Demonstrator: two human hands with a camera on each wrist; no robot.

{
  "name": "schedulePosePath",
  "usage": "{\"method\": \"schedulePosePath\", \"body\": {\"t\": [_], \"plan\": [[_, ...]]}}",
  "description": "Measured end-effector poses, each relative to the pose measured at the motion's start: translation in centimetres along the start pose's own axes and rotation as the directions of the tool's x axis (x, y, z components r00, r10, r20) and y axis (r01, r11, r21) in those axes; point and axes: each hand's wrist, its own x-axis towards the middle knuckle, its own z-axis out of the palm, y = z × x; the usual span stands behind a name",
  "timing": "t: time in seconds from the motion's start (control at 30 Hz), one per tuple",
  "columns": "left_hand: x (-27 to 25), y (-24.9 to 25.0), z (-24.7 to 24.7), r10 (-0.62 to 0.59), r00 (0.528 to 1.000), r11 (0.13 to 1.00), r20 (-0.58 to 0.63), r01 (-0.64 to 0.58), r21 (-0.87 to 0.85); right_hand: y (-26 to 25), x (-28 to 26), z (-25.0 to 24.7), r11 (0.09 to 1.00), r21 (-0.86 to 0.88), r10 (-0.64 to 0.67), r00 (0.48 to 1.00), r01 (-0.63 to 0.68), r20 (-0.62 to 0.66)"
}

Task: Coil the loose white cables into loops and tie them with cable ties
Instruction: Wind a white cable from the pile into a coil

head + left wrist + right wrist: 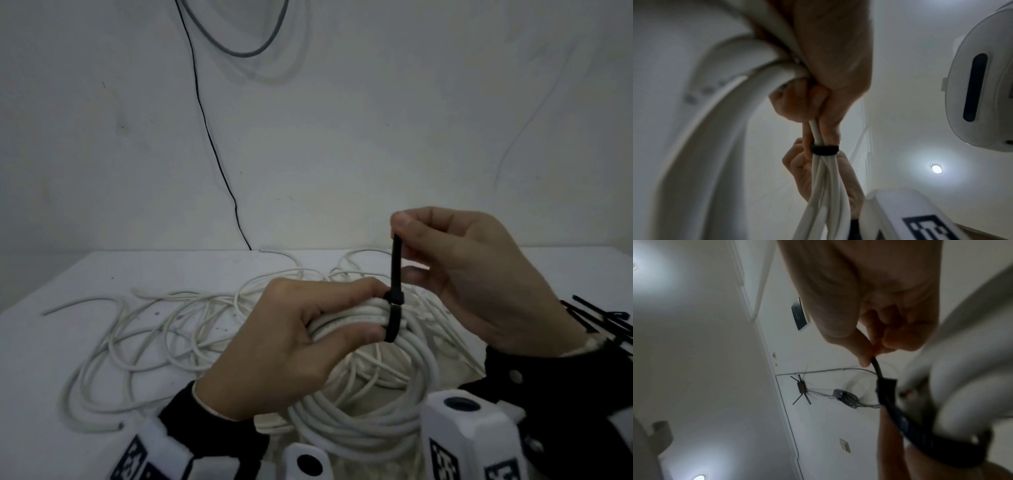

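A coil of white cable (383, 404) is held up over the white table (68, 274). My left hand (301, 339) grips the top of the coil, thumb and forefinger beside a black cable tie (394, 318) looped round the bundle. My right hand (445, 260) pinches the tie's free tail (396, 260), which stands straight up from the tie's head. In the left wrist view my left hand (818, 104) clutches the coil (826, 186) above the black cable tie (825, 150). In the right wrist view my right hand (875, 344) pinches the tail (877, 368).
More loose white cable (164, 329) lies spread over the table's left and middle. Several spare black cable ties (603, 318) lie at the right edge. A thin black wire (205, 130) runs down the back wall to the table.
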Motion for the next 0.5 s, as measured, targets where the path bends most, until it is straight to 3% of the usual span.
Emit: {"method": "schedulePosePath", "body": {"t": [0.13, 0.3, 0.37, 0.5], "plan": [[-0.2, 0.1, -0.3, -0.012, 0.999, 1.000, -0.036, 0.011, -0.017, 0.0, -0.2, 0.0, 0.978, -0.148, 0.178, 0.963, -0.150, 0.202], [-0.2, 0.0, -0.2, -0.028, 0.999, 1.000, -0.037, 0.028, 0.002, -0.3, -0.2, -0.2, 0.974, 0.053, 0.204, 0.952, -0.222, 0.227], [-0.2, -0.2, -0.1, -0.063, 0.997, 0.998, -0.033, 0.064, 0.027, -0.3, -0.5, 0.0, 0.983, 0.063, 0.156, 0.969, -0.171, 0.189], [-0.1, -0.8, 0.0, -0.071, 0.997, 0.990, -0.011, 0.071, 0.122, 0.8, -0.7, 1.2, 0.985, -0.135, -0.114, 0.993, 0.109, -0.033]]}}
